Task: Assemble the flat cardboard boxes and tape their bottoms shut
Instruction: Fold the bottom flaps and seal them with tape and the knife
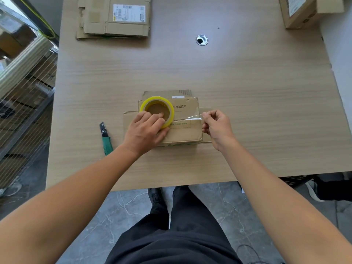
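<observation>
tape pulled across a box bottom

the left hand [146, 130] grips a yellow-edged roll of clear packing tape [157, 111] that lies flat on a small brown cardboard box [184, 133]. its fingers [159, 120] curl into the brown core and the thumb presses the outer rim. the right hand [217, 128] is clenched small. thumb and forefinger pinch the free end of a clear tape strip [192, 117] just past the box's right edge, and the other fingers are curled in. the strip runs from roll to pinch along the line where the closed flaps meet.

the box sits near the front middle of the pale wood-grain surface [247, 82]. its flaps carry black chinese characters, upside down from here, and green print too small to read. a green-handled utility knife [105, 139] lies to its left. at the far left a stack of flattened cardboard boxes [114, 25] bears a white barcoded shipping label [129, 13] whose text is illegible.
</observation>
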A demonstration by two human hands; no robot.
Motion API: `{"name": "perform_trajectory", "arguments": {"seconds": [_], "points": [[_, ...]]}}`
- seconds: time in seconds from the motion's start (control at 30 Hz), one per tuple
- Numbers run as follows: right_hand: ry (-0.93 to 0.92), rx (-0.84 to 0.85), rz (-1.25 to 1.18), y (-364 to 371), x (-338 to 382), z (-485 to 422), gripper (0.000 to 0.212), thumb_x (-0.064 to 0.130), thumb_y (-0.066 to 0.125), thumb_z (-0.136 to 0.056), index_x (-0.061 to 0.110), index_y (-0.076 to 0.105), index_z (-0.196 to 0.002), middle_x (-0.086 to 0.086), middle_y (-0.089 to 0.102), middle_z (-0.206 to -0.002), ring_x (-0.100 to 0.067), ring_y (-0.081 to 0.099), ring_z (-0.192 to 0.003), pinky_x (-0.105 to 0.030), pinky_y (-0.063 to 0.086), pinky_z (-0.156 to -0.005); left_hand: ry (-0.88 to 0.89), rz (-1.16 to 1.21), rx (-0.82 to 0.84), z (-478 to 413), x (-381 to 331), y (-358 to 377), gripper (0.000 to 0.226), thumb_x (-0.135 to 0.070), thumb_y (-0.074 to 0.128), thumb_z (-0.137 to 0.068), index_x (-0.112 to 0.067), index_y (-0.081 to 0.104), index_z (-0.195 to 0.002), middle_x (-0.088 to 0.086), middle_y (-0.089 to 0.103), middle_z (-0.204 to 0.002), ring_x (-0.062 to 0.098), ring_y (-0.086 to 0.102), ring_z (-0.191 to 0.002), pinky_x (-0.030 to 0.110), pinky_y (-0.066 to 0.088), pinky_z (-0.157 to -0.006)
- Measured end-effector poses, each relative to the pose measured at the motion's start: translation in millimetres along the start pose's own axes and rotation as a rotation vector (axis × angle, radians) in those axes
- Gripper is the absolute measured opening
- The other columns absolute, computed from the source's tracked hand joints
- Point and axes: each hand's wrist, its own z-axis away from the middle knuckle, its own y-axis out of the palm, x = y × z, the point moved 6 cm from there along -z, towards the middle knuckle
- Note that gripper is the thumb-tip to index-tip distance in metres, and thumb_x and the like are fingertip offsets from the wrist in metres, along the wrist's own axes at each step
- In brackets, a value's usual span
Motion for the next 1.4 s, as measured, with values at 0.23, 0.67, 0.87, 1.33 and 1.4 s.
{"name": "perform_trajectory", "arguments": {"seconds": [0.23,0.67,0.87,1.33,1.4], "points": [[-0.008,0.004,0.023,5,-14,-6,0.017,0.013,0.061,-0.101,0.015,0.055,-0.084,-0.002,0.055,-0.071,-0.005,0.049,-0.051,-0.022,0.044,-0.049,0.02,0.004,0.003,1,0,3,0.027,-0.036,0.061,-0.098,-0.01,0.067,-0.092,0.007,0.07,-0.108,0.03,0.059,-0.081,0.041,0.046,-0.087],[-0.058,-0.079,0.296,8,-9,-6,0.051,0.035,0.045,-0.106,0.018,0.033,-0.152,-0.01,0.046,-0.144,-0.027,0.05,-0.131,-0.044,0.039,-0.114,0.016,-0.015,0.025,-1,-1,4,0.028,-0.037,0.06,-0.098,-0.011,0.068,-0.092,0.005,0.07,-0.11,0.028,0.058,-0.082,0.041,0.044,-0.09],[-0.185,0.106,0.655,59,-6,14,0.071,0.045,0.029,-0.108,0.021,-0.011,-0.161,-0.006,-0.005,-0.171,-0.019,-0.002,-0.157,-0.036,0.006,-0.124,0.028,-0.033,0.052,-6,-3,0,0.027,-0.036,0.062,-0.096,-0.011,0.067,-0.088,0.006,0.07,-0.102,0.031,0.059,-0.079,0.041,0.046,-0.09],[-0.303,-0.18,0.884,68,0,26,0.067,0.06,0.006,-0.101,0.03,-0.001,-0.16,-0.002,0.02,-0.168,-0.032,0.034,-0.147,-0.053,0.032,-0.117,0.083,0.036,0.487,-77,54,-59,0.064,-0.072,0.032,-0.086,-0.019,0.067,-0.08,0.005,0.061,-0.061,0.033,0.062,-0.064,0.034,0.043,-0.061],[-0.332,-0.189,0.882,69,1,27,0.068,0.06,0.006,-0.101,0.026,0.005,-0.161,-0.004,0.023,-0.167,-0.03,0.031,-0.149,-0.053,0.028,-0.119,-0.05,0.068,0.556,-68,61,-64,0.064,-0.075,0.029,-0.082,-0.023,0.067,-0.085,-0.004,0.05,-0.058,0.029,0.053,-0.062,0.032,0.034,-0.055]]}}
